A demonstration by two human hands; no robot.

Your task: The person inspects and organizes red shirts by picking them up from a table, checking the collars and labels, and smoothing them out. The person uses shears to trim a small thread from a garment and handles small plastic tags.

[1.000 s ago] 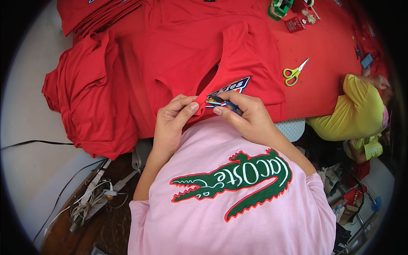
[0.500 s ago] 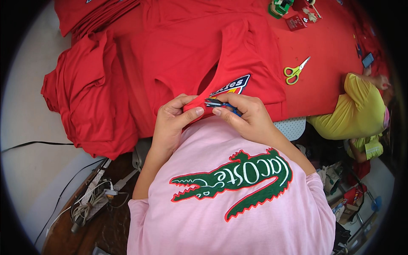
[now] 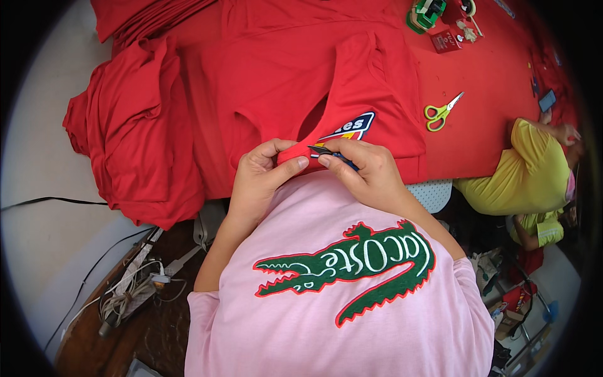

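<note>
A red sleeveless shirt (image 3: pixel 370 81) with a dark blue, white and yellow patch (image 3: pixel 355 126) lies spread before me, its near edge raised at my body. My left hand (image 3: pixel 256 179) pinches the red fabric edge between thumb and fingers. Closed around small thread snips (image 3: pixel 319 150) is my right hand (image 3: pixel 370 168); their dark blades point left at the pinched edge, and a bit of blue handle shows between the fingers. Whether the blades touch the cloth is hard to tell.
Yellow-handled scissors (image 3: pixel 443 113) lie on the red-covered table to the right. Beyond them are a green tape dispenser (image 3: pixel 426 15) and a small red box (image 3: pixel 446 41). Heaped red garments (image 3: pixel 135 132) sit left. Another person in yellow (image 3: pixel 521 166) is at the right.
The snips' blades appear closer together than before. Both hands keep almost the same place at the fabric edge. The whole view has shifted slightly.
</note>
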